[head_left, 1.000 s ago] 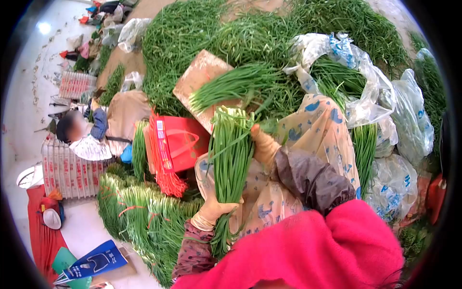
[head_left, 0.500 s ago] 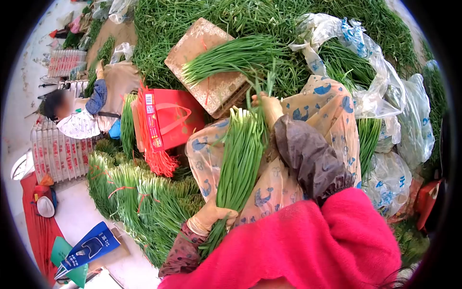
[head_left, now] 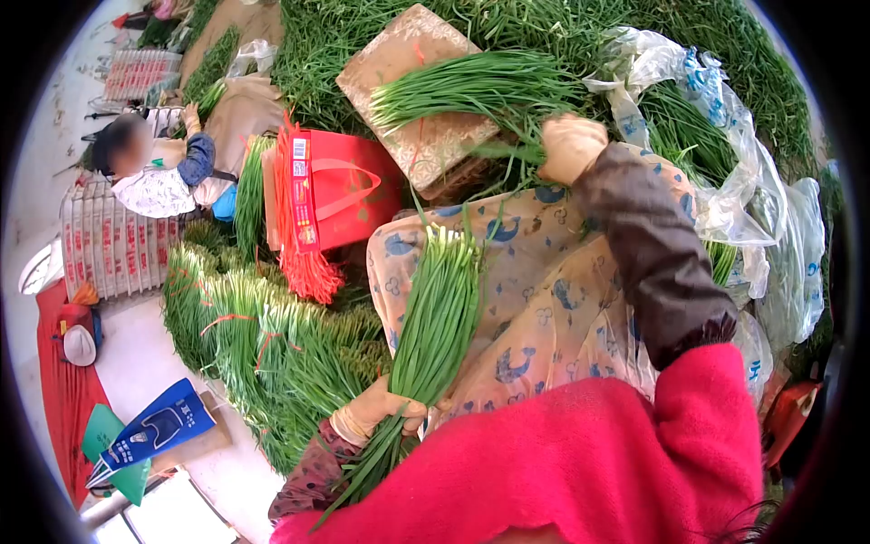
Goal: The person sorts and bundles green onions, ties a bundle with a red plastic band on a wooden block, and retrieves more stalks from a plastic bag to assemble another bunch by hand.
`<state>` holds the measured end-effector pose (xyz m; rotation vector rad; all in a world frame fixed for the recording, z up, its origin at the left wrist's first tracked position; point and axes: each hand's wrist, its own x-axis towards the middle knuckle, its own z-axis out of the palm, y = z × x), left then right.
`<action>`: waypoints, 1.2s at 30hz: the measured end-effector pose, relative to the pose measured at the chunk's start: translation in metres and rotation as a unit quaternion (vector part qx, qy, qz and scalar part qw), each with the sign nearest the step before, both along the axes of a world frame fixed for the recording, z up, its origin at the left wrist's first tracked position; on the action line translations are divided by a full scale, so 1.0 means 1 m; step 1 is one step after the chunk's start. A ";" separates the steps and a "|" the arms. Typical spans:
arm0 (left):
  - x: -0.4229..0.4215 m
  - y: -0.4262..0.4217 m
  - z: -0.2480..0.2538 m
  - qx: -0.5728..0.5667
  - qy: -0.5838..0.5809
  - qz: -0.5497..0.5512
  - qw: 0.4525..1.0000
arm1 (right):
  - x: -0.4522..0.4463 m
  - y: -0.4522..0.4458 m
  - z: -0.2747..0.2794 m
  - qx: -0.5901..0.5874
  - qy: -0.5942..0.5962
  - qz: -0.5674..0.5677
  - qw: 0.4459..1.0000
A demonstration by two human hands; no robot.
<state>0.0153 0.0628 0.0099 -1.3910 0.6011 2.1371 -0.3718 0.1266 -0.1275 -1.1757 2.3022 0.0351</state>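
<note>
My gloved left hand is wrapped round the leafy end of a bunch of garlic chives. The pale cut ends point away from me, over the patterned apron on my lap. Farther out to the right, my gloved right hand is closed, with loose chive leaves trailing from it to the left. Its fingertips are partly hidden. Just left of that hand, another bunch of chives lies on a worn patterned box with a red tie under it.
A red bag draped with red ties stands to the left. Tied chive bunches are stacked nearer me. Loose chives are heaped behind, and clear plastic bags sit on the right. Another person works at far left.
My right hand has moved from the cut end of the held bunch outward to the right, taking loose leaves with it. My left hand still holds the bunch.
</note>
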 end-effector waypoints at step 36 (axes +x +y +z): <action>0.031 0.006 -0.011 -0.193 0.085 -0.002 0.978 | -0.037 0.027 -0.015 -0.066 -0.038 0.045 0.996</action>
